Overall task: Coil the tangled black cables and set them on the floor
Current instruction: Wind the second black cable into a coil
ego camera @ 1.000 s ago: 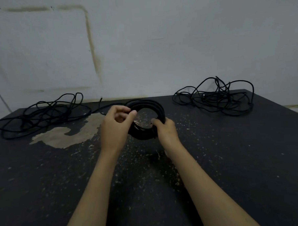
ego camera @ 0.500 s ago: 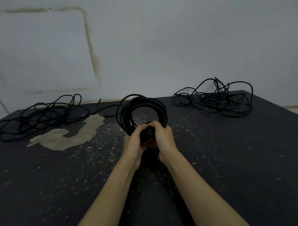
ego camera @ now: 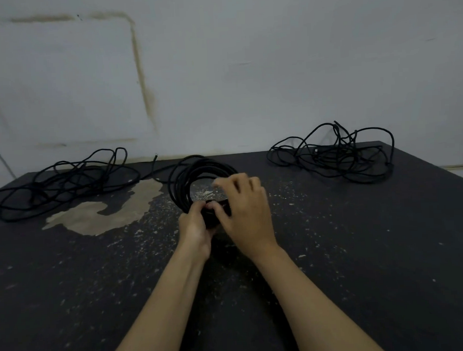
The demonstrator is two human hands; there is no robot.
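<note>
A coiled black cable (ego camera: 181,181) stands up as a ring over the dark surface (ego camera: 361,249). My left hand (ego camera: 194,228) grips the bottom of this coil, fingers curled round the bundle. My right hand (ego camera: 246,211) is at the coil's right side, its fingers bent and blurred over the ring, the thumb near the bundle; whether it pinches a strand I cannot tell. A tangled black cable (ego camera: 58,183) lies at the far left, and one strand runs from it toward the coil. Another tangled black cable (ego camera: 335,155) lies at the far right.
The dark surface is scratched and speckled, with a pale worn patch (ego camera: 104,210) left of the coil. A grey wall (ego camera: 247,68) rises directly behind the far edge. The surface's right edge (ego camera: 434,163) slopes down toward me.
My right hand has lifted from the coil's bottom to its right side. My left hand stays at the bottom. The coil has turned more upright over the second.
</note>
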